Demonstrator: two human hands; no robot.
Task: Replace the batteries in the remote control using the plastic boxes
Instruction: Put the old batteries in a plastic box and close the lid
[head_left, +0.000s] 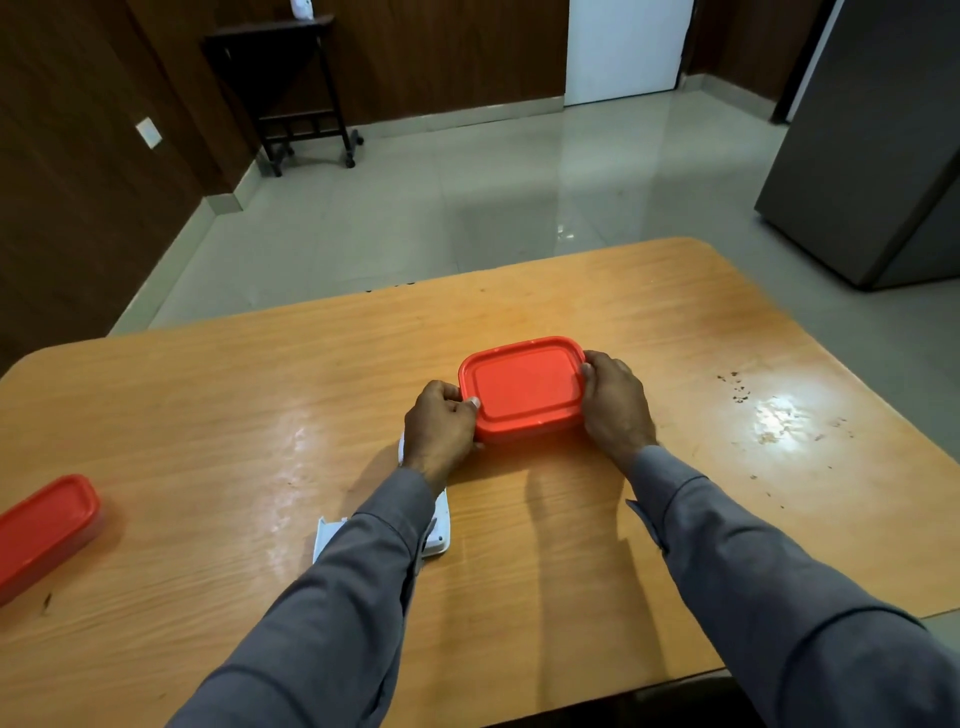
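A plastic box with a red lid (523, 391) sits on the wooden table (260, 395) near its middle. My left hand (440, 427) grips the box's near-left corner, thumb on the lid's rim. My right hand (615, 401) clasps its right side. The lid lies flat on the box. A white remote control (439, 530) lies under my left forearm, mostly hidden, and its white battery cover (326, 535) rests just left of the sleeve. A second red-lidded box (41, 530) stands at the table's left edge, partly cut off. No batteries are visible.
Dark specks and a glare patch (774, 415) mark the table's right side. Beyond the table are a tiled floor, a dark wheeled stand (296, 104) at the back left and a grey cabinet (883, 145) at the right.
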